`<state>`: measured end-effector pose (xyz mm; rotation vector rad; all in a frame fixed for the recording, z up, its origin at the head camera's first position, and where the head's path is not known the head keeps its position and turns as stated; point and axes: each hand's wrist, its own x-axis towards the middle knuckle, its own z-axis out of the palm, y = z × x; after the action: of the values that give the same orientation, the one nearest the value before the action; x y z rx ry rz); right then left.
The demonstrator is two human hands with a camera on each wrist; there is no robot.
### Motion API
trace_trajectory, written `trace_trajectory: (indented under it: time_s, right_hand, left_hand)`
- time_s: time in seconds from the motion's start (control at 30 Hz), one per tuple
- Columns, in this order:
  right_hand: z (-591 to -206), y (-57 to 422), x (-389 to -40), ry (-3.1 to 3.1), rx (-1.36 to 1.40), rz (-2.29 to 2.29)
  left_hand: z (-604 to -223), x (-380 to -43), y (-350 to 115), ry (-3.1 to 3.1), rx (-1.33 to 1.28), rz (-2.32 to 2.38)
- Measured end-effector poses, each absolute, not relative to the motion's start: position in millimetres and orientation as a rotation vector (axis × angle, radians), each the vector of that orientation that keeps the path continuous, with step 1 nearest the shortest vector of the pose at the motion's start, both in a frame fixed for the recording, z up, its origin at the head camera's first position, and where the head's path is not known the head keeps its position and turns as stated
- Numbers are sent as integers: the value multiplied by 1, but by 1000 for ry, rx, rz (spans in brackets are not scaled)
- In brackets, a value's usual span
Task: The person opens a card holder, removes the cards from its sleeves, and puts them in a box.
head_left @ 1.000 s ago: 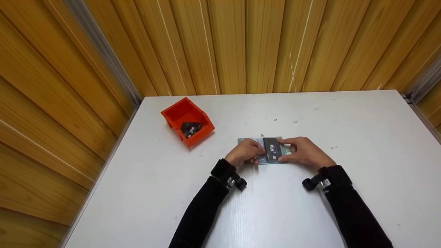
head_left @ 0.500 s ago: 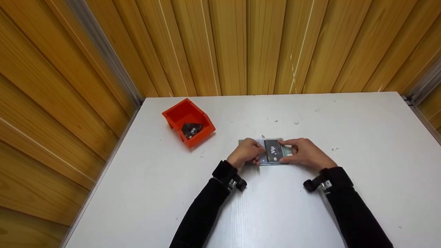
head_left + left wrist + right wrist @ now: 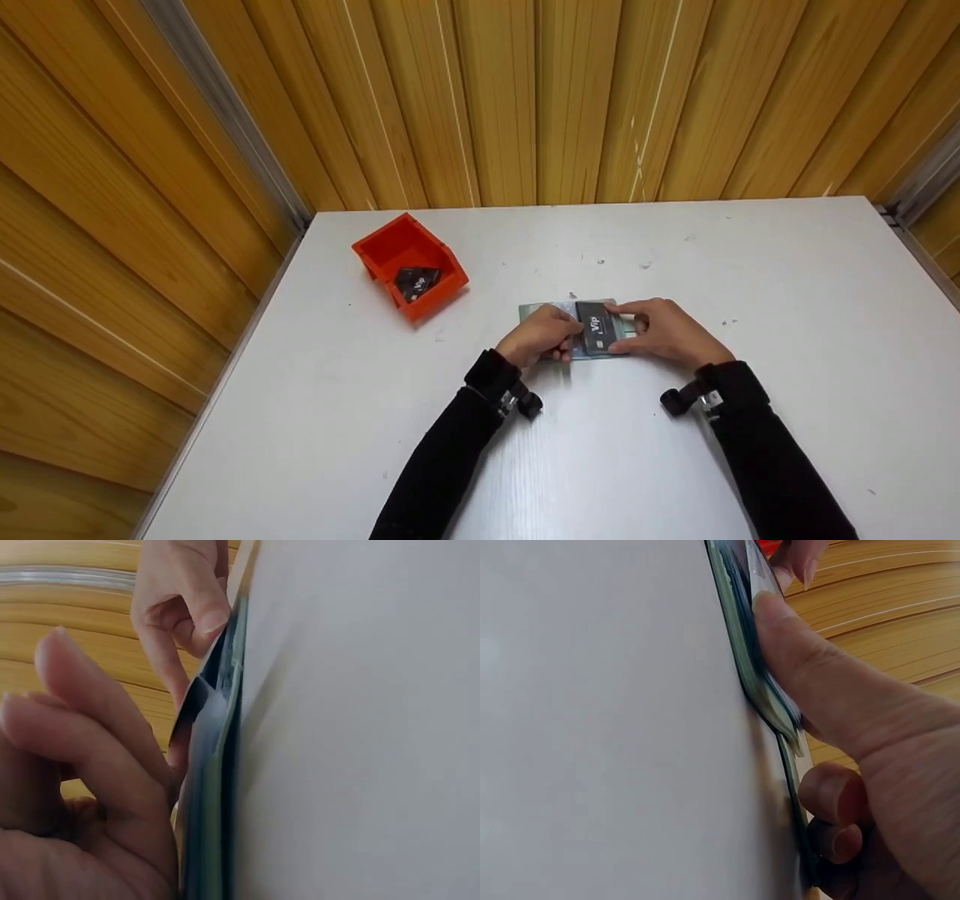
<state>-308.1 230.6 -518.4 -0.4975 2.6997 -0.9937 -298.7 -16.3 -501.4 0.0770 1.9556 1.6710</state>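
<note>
A black card printed "Vip" lies over an open, pale blue-green booklet with clear sleeves, which rests on the white table. My left hand pinches the card at its left edge, fingers curled; its exact grip is partly hidden. From the right, my right hand spans the card, thumb at the near edge and forefinger at the far edge. In the left wrist view the dark card stands tilted up from the booklet, a clear film beneath it. The right thumb presses along the film's edge in the right wrist view.
An orange-red bin stands at the back left of the white table, with several black cards inside. Wood-patterned panels rise behind the table and along its left side.
My left hand has shifted slightly to the right, its fingertips now closer over the card's left edge. The right hand, the booklet and the bin stay nearly still.
</note>
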Motion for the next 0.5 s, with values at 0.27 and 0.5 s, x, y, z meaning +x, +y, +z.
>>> trace_trajectory:
  time_s: [0.27,0.5]
  right_hand:
    - [-519,230,-309,2708,-526,-975]
    - [-520,230,-307,2704,-515,-970]
  left_hand:
    - [-505,-298,-13,2018,25,1711]
    - [-500,-303,-29,2009,69,1662]
